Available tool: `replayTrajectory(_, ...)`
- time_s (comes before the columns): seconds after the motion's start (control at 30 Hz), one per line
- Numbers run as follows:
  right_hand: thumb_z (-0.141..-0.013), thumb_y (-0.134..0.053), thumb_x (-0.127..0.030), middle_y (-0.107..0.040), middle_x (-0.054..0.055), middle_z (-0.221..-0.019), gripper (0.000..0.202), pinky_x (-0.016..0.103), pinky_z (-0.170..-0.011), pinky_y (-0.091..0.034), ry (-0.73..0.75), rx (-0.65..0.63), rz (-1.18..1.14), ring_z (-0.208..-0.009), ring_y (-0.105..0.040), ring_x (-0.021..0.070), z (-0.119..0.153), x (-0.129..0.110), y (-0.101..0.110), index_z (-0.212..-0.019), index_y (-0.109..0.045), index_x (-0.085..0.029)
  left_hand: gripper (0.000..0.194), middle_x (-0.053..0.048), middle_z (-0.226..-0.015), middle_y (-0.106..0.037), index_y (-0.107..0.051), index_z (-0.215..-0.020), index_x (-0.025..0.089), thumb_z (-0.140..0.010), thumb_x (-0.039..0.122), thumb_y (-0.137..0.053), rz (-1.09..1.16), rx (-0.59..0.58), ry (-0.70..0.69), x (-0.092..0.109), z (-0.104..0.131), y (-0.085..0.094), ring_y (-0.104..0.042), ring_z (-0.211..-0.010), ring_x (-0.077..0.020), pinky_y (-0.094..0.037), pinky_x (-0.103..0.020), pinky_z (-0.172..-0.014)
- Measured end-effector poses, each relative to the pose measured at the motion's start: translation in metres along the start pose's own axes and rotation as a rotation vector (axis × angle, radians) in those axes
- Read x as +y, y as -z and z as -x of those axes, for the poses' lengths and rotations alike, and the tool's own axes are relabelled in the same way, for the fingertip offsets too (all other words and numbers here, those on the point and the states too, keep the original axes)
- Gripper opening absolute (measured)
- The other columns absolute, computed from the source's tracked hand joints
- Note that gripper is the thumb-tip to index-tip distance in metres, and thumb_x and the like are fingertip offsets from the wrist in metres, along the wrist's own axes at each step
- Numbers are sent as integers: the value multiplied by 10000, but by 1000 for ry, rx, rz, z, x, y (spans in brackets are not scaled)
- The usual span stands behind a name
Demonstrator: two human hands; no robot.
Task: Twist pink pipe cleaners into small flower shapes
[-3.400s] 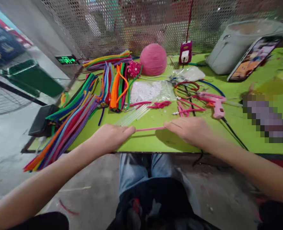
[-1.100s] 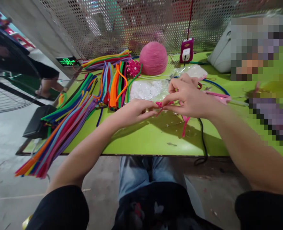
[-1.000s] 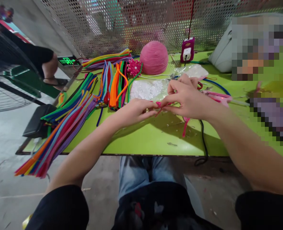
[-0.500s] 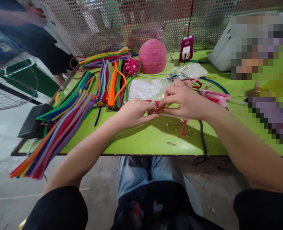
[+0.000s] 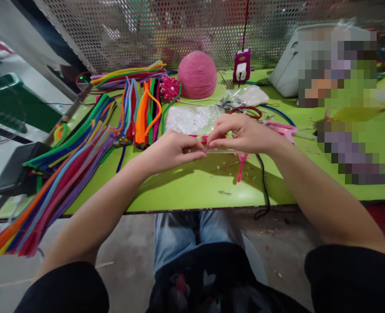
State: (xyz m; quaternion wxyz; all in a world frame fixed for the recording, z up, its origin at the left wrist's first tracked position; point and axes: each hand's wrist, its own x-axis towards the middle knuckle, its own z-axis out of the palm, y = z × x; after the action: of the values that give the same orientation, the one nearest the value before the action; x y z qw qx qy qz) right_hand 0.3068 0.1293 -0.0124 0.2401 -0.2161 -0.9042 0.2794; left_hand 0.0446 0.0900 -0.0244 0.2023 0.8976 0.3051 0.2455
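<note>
Over the front middle of the green table, my left hand [image 5: 171, 150] and my right hand [image 5: 236, 132] meet with fingertips pinched together. Between them is a small bright pink pipe cleaner [image 5: 204, 138], mostly covered by the fingers. Below my right wrist, a looped pink pipe cleaner piece [image 5: 240, 167] shows on the tabletop. Just behind the hands is a clear bag of small white pieces [image 5: 190, 119]. A pink pipe-cleaner flower with a pearly centre [image 5: 170, 88] rests beside a round pink dome [image 5: 197, 74]. Pink-handled pliers or a glue gun, unclear which, [image 5: 282, 129] lie right of my right hand.
Bundles of coloured pipe cleaners [image 5: 71, 174] cover the table's left side, some overhanging the front edge. A black box [image 5: 13, 167] sits at the left corner. At the back are a purple power socket [image 5: 242, 65] and a grey bin [image 5: 285, 65]. A black cord [image 5: 264, 187] hangs over the front edge.
The view has shifted, so the table things appear farther left, and the person at far left has dropped out of view. Both hands stay pinched together; my left fingers look straighter.
</note>
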Motion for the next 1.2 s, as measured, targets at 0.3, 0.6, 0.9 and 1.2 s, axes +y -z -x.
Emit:
replayTrajectory(0.3,-1001,-759,-394,-757,31,-871,214,322,-856,-449,-2,46,32,-882,-625,172,1,-3,-2,-961,-863,-210,260,-28,-800,-810,-832,-1001,177,-1065,330,-631,-125,-44,-91,1,2,4,-688,-654,-103,-437,-218,-635)
replayTrajectory(0.6,-918,-830,-527,-778,29,-836,350,261,-647,-444,-154,208,-357,-741,-627,142,-4,8,-21,-933,-815,-177,194,7,-703,-712,-810,-952,161,-1011,295,-684,50,121,-23,8,2,11,-550,-589,-79,-401,-205,-579)
replayTrajectory(0.9,-1102,-630,-314,-778,59,-877,281,302,-706,-409,70,461,347,-741,-622,148,5,-11,-48,-1056,-846,-140,212,40,-617,-562,-742,-876,161,-1019,274,-633,-175,418,87,7,-2,7,-382,-519,-69,-339,-236,-561)
replayTrajectory(1.2,-1151,-463,-240,-744,62,-883,362,363,-622,-246,34,243,876,-754,-594,169,14,-37,-40,-1030,-795,-158,297,-68,-875,-772,-705,-956,170,-1121,315,-506,-533,303,-48,-13,0,-2,-717,-795,-181,-472,-293,-720)
